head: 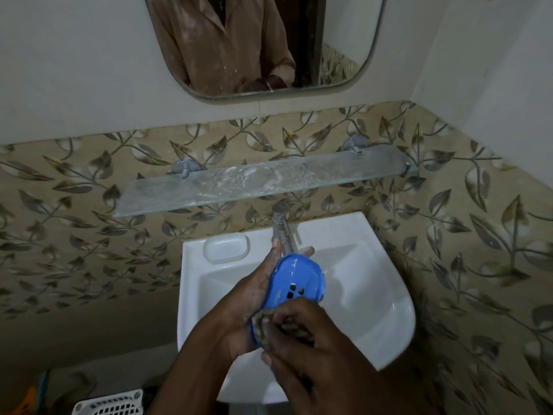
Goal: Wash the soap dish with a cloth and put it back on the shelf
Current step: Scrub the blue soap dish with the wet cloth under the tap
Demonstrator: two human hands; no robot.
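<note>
**Soap dish held over the basin, cloth at its near end**

You hold the blue soap dish (296, 283) above the white sink (374, 295), just in front of the tap (282, 232). Your left hand (254, 298) cradles it from the left side and underneath, fingers curled round its far rim, so the hollow side with its small drain holes faces up toward you. White residue streaks the dish's upper edge.

Your right hand (302, 348) is closed over a brownish cloth (264, 323), bunched small, and presses it against the near end of the dish. Most of the cloth is hidden under your fingers.

Above the tap, the glass shelf (254, 182) sits on two metal brackets against the leaf-patterned tiles; its surface shows cloudy white smears near the middle. A moulded soap recess (226, 248) lies at the sink's back left corner. A mirror (260, 43) hangs higher up, and a white slotted basket (109, 404) stands at the lower left.
</note>
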